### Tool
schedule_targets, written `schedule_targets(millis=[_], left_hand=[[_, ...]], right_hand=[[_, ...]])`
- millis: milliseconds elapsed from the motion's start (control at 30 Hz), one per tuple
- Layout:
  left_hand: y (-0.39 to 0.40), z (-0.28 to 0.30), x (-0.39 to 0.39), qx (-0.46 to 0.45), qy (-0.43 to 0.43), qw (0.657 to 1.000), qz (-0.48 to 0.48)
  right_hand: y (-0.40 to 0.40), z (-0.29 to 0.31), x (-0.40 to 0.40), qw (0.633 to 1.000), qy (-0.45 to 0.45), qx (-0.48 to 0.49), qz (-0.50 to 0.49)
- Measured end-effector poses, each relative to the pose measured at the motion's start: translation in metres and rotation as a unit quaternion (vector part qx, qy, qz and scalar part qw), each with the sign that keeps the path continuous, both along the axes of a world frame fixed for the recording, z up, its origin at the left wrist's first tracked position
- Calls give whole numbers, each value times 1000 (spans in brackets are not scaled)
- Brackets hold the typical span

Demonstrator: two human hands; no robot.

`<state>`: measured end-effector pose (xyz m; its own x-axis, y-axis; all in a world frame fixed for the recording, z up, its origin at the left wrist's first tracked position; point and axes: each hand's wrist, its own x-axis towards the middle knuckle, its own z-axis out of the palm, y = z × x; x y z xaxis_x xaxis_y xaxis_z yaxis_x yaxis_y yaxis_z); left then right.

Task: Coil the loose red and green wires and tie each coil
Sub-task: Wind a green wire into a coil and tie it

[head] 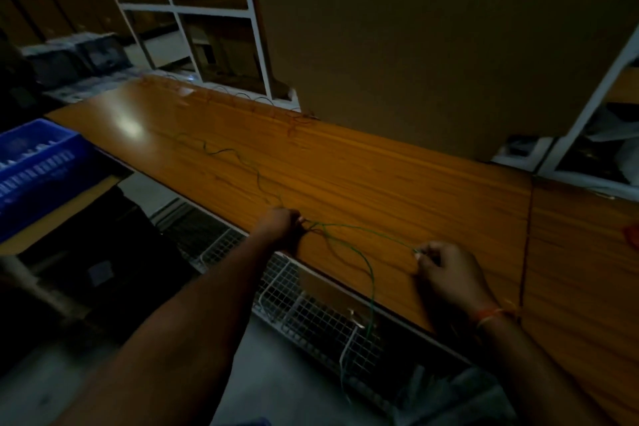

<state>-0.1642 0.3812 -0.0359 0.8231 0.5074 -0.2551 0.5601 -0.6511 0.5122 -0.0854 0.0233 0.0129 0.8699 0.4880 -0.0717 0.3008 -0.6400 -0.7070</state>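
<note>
A thin green wire (359, 230) stretches between my two hands above the wooden table (380, 176). My left hand (280, 223) pinches it near the table's front edge, together with a thin red wire (320, 235) that loops just right of the fingers. My right hand (446, 270) pinches the green wire's other part. From there a green loop hangs down over the table's edge. More green wire trails in waves to the far left of the table. A tangle of red wire (294, 121) lies along the table's back edge.
A blue plastic crate (31, 166) sits at the left. A white wire-mesh tray (311, 308) hangs under the table's front edge. A large cardboard panel (432, 38) and white shelving (193, 10) stand behind the table. A red object (632, 235) shows at the right edge.
</note>
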Motion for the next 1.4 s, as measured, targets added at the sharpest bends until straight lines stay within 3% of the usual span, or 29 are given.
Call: schedule_targets(millis=[133,267,367,467,533,600,700,867,1000,1100,1167,1300,1400], left_hand=[[-56,3,-38,121,-7,993,-11],[-140,5,-69,102,44,991,-73],[-197,0,-90,10,34,992,-122],[-247,10,-101,-170,-97,978,-68],[-282,28,-102,-311,-163,935,-40],[-310,49,-94,-397,-227,888,-45],[-340,84,-75,-486,-317,814,-9],[-363,141,-38,-631,-414,655,48],[-371,164,-18,-669,-453,580,106],[-362,173,-5,-683,-491,528,118],[-362,176,-2,-675,-491,541,103],[-386,170,-7,-607,-426,670,-13],[-404,165,-5,-567,-355,735,-111]], right_hand=[[-36,-10,-7,1000,14,11,1],[-96,-10,-23,999,6,46,8],[-140,-8,-33,997,-6,76,-14],[-175,-9,-37,996,-5,87,-31],[-201,-4,-42,994,-1,99,-46],[-220,4,-46,995,-17,82,-48],[-238,11,-45,999,-41,-12,-20],[-260,14,-49,994,-18,-88,66],[-272,22,-65,990,-50,-20,129],[-278,22,-85,987,-78,139,31],[-282,26,-92,971,-122,205,-30],[-276,51,-98,961,-158,222,48],[-268,91,-93,944,-220,234,68]])
